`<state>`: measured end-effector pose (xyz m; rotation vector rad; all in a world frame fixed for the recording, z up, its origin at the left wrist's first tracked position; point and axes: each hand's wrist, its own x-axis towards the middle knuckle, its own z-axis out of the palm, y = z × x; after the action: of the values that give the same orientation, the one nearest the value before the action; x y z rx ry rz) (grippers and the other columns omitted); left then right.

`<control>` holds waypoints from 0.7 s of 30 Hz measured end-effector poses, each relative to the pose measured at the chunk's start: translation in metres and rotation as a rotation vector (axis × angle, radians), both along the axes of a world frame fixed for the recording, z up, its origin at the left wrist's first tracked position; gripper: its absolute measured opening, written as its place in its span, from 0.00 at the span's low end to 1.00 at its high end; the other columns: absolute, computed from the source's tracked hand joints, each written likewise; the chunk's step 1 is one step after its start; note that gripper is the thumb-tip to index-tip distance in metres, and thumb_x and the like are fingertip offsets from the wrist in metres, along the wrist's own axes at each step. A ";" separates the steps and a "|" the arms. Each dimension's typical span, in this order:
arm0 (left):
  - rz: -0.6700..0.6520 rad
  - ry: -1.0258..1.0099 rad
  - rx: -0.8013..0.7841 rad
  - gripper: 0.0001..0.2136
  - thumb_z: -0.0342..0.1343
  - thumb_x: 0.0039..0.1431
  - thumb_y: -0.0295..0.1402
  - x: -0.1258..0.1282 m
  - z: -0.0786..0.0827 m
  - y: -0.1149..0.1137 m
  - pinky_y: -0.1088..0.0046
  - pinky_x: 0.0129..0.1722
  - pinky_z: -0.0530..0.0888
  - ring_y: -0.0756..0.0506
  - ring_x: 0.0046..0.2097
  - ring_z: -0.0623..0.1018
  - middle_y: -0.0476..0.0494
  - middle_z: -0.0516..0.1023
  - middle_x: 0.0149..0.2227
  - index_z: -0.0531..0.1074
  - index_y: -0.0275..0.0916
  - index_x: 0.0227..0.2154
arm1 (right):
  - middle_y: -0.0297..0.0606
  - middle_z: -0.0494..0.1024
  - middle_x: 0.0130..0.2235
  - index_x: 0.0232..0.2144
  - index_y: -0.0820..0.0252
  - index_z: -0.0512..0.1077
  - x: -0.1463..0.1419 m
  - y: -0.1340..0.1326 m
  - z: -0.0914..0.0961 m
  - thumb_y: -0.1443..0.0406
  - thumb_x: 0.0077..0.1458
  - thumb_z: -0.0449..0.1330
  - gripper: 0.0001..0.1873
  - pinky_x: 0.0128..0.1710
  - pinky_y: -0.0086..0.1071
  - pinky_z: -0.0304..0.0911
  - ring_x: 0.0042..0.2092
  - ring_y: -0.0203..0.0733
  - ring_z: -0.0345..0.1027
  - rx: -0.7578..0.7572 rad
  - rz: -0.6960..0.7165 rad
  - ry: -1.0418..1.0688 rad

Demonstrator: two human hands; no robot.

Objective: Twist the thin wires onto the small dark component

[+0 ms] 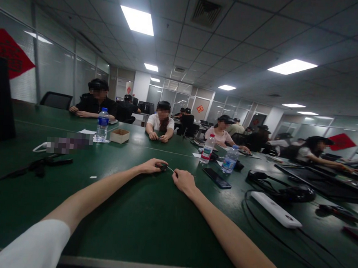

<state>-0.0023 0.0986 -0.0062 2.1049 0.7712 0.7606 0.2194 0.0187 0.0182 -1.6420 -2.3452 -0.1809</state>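
Both my arms reach forward over the green table [148, 221]. My left hand [152, 166] is closed around a small dark object [163, 166] that sticks out at its fingertips; its kind is too small to tell. My right hand [184, 180] is closed, thumb and fingers pinched on a thin pale rod [170, 169]. This rod points left toward the dark object, and I cannot make out whether the two touch. A dark phone [217, 178] lies flat to the right of my right hand.
Two water bottles [207, 149] stand beyond the phone. Farther right are a black headset [281, 186], a white power bank [275, 209] and cables. At left stand a small open box [119, 136], a blue-capped bottle [103, 124] and black straps [42, 165]. Several people sit around.
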 end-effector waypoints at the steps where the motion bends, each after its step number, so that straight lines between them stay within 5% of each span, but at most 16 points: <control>1: 0.003 -0.001 -0.002 0.29 0.53 0.45 0.26 0.000 0.000 -0.001 0.79 0.28 0.67 0.47 0.36 0.75 0.36 0.76 0.43 0.63 0.33 0.55 | 0.39 0.76 0.37 0.40 0.56 0.71 0.000 0.000 0.000 0.56 0.63 0.43 0.20 0.33 0.27 0.59 0.34 0.37 0.69 -0.009 0.005 0.003; 21: 0.011 0.018 0.025 0.29 0.52 0.46 0.26 0.001 -0.003 0.002 0.77 0.34 0.70 0.46 0.39 0.76 0.39 0.76 0.44 0.63 0.34 0.55 | 0.39 0.77 0.38 0.43 0.56 0.71 0.001 0.000 0.000 0.55 0.64 0.43 0.20 0.35 0.28 0.61 0.36 0.37 0.70 -0.017 0.010 -0.003</control>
<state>-0.0013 0.1011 -0.0090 2.1339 0.7871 0.7615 0.2205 0.0185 0.0187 -1.6386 -2.3636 -0.1623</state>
